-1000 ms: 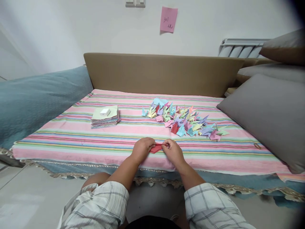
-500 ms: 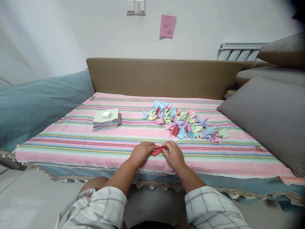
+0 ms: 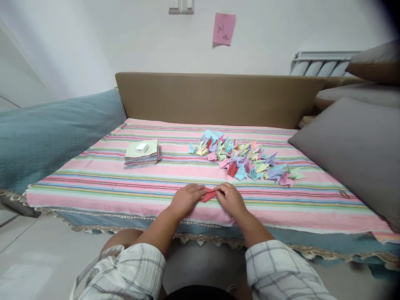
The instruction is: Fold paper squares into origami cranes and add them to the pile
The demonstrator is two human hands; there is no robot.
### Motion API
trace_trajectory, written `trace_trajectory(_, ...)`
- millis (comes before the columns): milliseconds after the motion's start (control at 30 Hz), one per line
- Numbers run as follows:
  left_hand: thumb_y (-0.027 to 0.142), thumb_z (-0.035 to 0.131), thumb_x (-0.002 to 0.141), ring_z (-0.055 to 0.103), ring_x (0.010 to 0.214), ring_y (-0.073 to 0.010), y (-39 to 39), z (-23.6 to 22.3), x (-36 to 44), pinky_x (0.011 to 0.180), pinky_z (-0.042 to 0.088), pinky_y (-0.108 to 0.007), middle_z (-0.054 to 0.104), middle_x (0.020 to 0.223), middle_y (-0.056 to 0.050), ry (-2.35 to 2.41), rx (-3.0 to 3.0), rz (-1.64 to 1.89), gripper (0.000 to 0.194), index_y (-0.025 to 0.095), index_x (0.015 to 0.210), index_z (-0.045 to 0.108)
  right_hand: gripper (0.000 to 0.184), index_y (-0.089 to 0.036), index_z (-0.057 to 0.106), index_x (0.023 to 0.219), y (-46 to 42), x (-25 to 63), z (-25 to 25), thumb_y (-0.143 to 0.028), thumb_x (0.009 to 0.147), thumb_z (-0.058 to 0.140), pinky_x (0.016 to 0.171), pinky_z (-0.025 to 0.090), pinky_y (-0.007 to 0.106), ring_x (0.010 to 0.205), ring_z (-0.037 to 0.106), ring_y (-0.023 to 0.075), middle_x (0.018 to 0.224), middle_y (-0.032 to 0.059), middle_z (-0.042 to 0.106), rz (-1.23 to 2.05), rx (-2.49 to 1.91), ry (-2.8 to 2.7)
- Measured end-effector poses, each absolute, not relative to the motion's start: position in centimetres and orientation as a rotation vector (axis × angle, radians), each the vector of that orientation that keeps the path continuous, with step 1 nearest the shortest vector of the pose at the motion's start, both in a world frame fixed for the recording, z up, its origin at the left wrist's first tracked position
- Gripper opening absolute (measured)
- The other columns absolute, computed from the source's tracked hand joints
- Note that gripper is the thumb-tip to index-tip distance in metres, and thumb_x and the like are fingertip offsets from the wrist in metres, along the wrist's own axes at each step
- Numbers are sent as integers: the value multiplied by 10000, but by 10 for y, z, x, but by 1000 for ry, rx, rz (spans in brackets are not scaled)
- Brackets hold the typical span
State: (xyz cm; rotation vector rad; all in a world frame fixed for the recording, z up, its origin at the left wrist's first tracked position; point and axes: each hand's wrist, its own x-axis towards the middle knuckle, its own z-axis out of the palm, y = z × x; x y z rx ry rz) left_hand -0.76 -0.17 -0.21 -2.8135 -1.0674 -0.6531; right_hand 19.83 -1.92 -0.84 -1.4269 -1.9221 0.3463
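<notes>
A small folded piece of red paper (image 3: 208,196) lies on the striped cloth near the front edge. My left hand (image 3: 187,200) presses on its left side, fingers together. At the right end, my right hand (image 3: 230,199) pinches the paper between thumb and fingertips. The fingers hide parts of the paper, so its full shape cannot be made out. Beyond my hands sits a pile of folded paper cranes (image 3: 237,160) in several colours. To the left stands a stack of paper squares (image 3: 143,158) with a small white box (image 3: 141,147) on top.
The pink striped cloth (image 3: 78,183) covers the seat. A brown backrest (image 3: 215,100) closes the far side, a blue armrest (image 3: 59,125) the left, and grey cushions (image 3: 353,154) the right. A pink note (image 3: 224,29) sticks to the wall. A small brown object (image 3: 345,194) lies near the cushion.
The view has shifted slightly. Both hands stay on the red paper, with the right hand a little farther from the left and more of the wrist turned down.
</notes>
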Motion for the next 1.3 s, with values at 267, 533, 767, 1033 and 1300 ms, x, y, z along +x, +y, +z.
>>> trace_trajectory(267, 255, 444, 900, 570, 1083, -165, -5, 0, -6, 965, 435, -347, 627, 1183, -30, -1131, -2852, -749, 283, 248, 1129, 610, 167, -197, 640, 874, -17, 202, -10, -204, 783, 500, 774, 432, 300, 848, 553, 180, 873, 46, 607, 429, -1502, -1881)
trace_trajectory(533, 218, 521, 841, 621, 907, -177, -6, 1, -5, 829, 481, -314, 702, 969, -24, -1488, -2751, -968, 196, 225, 974, 665, 172, -197, 617, 882, -16, 203, -9, -190, 759, 496, 715, 439, 285, 782, 561, 163, 848, 30, 599, 534, -1476, -1808)
trace_trajectory(767, 173, 537, 813, 615, 854, -156, -7, 1, -8, 769, 474, -266, 690, 892, -7, -1631, -2734, -977, 146, 224, 862, 664, 98, -199, 602, 765, -16, 203, -7, -207, 748, 506, 665, 421, 267, 726, 544, 154, 768, 12, 577, 536, -1459, -1809)
trace_trajectory(1033, 238, 593, 798, 615, 918, -193, -6, 3, -16, 815, 474, -306, 690, 979, -35, -1657, -2662, -917, 234, 221, 1025, 645, 140, -197, 621, 831, -17, 208, -7, -211, 762, 500, 692, 432, 271, 749, 559, 152, 830, 25, 587, 576, -1442, -1824)
trace_trajectory(1300, 241, 578, 800, 600, 821, -163, -9, 8, -14, 706, 457, -256, 675, 842, -11, -1766, -2624, -824, 111, 229, 853, 675, 154, -201, 635, 847, -18, 207, -10, -225, 769, 504, 698, 449, 283, 755, 566, 158, 841, 32, 595, 570, -1408, -1815)
